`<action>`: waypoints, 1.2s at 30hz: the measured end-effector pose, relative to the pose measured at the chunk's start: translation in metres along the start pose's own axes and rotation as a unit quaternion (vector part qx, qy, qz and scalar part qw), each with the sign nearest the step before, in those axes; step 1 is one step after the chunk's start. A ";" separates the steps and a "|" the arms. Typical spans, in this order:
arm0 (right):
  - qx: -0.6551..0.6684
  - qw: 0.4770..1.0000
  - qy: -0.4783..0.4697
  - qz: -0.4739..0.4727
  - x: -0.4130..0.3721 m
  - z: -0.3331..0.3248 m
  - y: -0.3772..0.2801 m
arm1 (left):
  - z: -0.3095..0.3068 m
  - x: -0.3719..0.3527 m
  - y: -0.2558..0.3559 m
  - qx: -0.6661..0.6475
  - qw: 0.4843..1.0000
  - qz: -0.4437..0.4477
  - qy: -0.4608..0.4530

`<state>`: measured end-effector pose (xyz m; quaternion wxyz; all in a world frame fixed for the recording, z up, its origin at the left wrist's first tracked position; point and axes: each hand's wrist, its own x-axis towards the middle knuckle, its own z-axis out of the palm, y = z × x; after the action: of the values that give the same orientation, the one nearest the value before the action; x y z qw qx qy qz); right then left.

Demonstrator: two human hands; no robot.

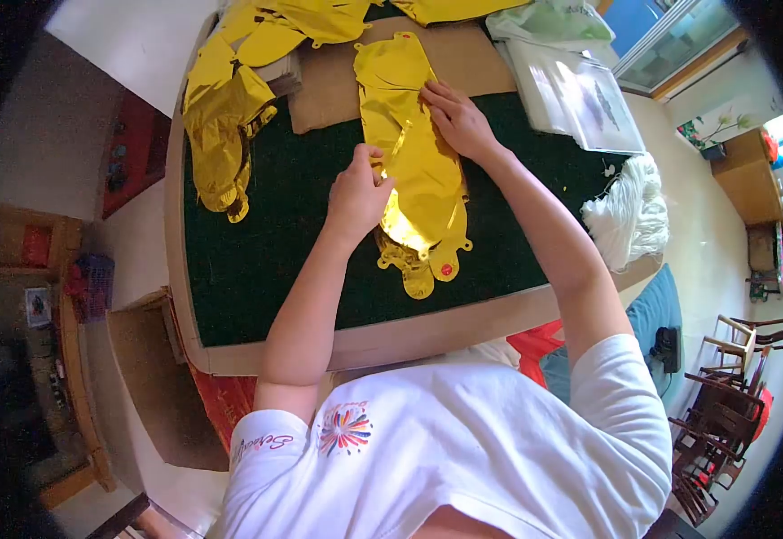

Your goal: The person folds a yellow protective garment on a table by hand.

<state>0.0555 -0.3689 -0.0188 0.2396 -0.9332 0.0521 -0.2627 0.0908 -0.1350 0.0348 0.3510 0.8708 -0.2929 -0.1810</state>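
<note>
Gold foil piece (pixel 409 135) lies lengthwise over green mat (pixel 302 269) and cardboard (pixel 324 99). Right hand (pixel 461 119): fingers extended on its right edge. Left hand (pixel 358 196): fingers curled at left edge; cannot tell if pinching. White string (pixel 629 216) at mat's right

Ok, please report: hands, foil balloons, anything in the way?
Left hand at left edge of gold foil balloons; right hand on right edge. Balloons uninflated. White string bundle off to side.

Head view, one: the camera is looking from the person's head, facing forward and down, taking in the near table (pixel 409 337), white shirt (pixel 481 440) below, farther chairs (pixel 719 418) right.
</note>
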 end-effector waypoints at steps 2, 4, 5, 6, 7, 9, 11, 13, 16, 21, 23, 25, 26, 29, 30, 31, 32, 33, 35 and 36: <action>-0.015 1.000 -0.002 -0.009 0.000 -0.001 -0.001 | -0.001 0.000 0.001 0.008 1.000 -0.009 -0.004; -0.032 0.999 -0.014 -0.006 0.000 -0.001 -0.002 | -0.002 0.000 0.003 0.016 1.000 -0.019 -0.010; -0.032 0.999 -0.013 -0.006 0.000 -0.002 -0.003 | -0.003 -0.001 0.005 0.035 0.999 -0.020 -0.024; -0.044 0.999 -0.016 -0.014 0.000 -0.002 -0.003 | -0.004 -0.001 0.005 0.055 0.998 -0.021 -0.039; -0.056 0.998 -0.019 -0.022 -0.001 -0.002 -0.003 | -0.003 -0.002 0.005 0.055 0.998 -0.021 -0.039; -0.066 0.997 -0.017 -0.026 -0.001 0.000 -0.003 | -0.001 -0.002 0.004 0.074 0.997 -0.010 -0.028; -0.076 0.997 -0.015 -0.029 -0.001 0.002 -0.003 | 0.001 -0.002 0.003 0.098 0.995 -0.002 -0.019; -0.095 0.995 -0.022 -0.026 -0.002 0.002 -0.004 | 0.000 -0.005 0.009 0.121 0.993 0.007 -0.010; -0.093 0.995 -0.022 -0.031 -0.002 0.001 -0.004 | 0.001 -0.009 0.018 0.194 0.981 0.010 -0.027; -0.082 0.996 -0.022 -0.024 -0.001 0.001 -0.004 | 0.009 -0.006 0.008 0.169 0.985 0.021 0.007; -0.083 0.996 -0.017 -0.025 -0.001 0.001 -0.002 | 0.013 -0.004 -0.004 0.164 0.983 0.056 0.055; -0.091 0.995 -0.019 -0.025 -0.002 0.001 -0.004 | 0.010 -0.004 -0.002 0.157 0.978 0.089 0.101; -0.091 0.995 -0.017 -0.024 -0.002 0.001 -0.004 | 0.007 -0.004 -0.001 0.150 0.983 0.061 0.085; -0.084 0.996 -0.020 -0.019 -0.002 -0.001 -0.007 | 0.001 -0.003 0.006 0.146 0.988 0.004 0.043; -0.081 0.996 -0.019 -0.018 -0.002 -0.001 -0.007 | 0.000 -0.002 0.007 0.148 0.988 -0.025 0.016; -0.077 0.997 -0.017 -0.016 -0.002 -0.001 -0.007 | -0.001 -0.002 0.006 0.149 0.988 -0.025 0.017; -0.077 0.997 -0.017 -0.017 -0.002 -0.001 -0.008 | -0.001 -0.001 0.004 0.148 0.989 -0.017 0.012; -0.081 0.996 -0.017 -0.018 -0.002 -0.001 -0.008 | 0.000 0.000 0.002 0.147 0.989 -0.008 0.008; -0.085 0.996 -0.017 -0.019 -0.001 -0.001 -0.008 | 0.006 0.001 -0.007 0.156 0.987 0.017 0.034; -0.082 0.996 -0.015 -0.020 -0.001 -0.001 -0.007 | 0.006 0.001 -0.008 0.166 0.984 0.042 0.059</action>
<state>0.0541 -0.3625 -0.0155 0.1579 -0.9545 0.0509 -0.2480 0.0910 -0.1339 0.0246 0.2258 0.9128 -0.3343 -0.0634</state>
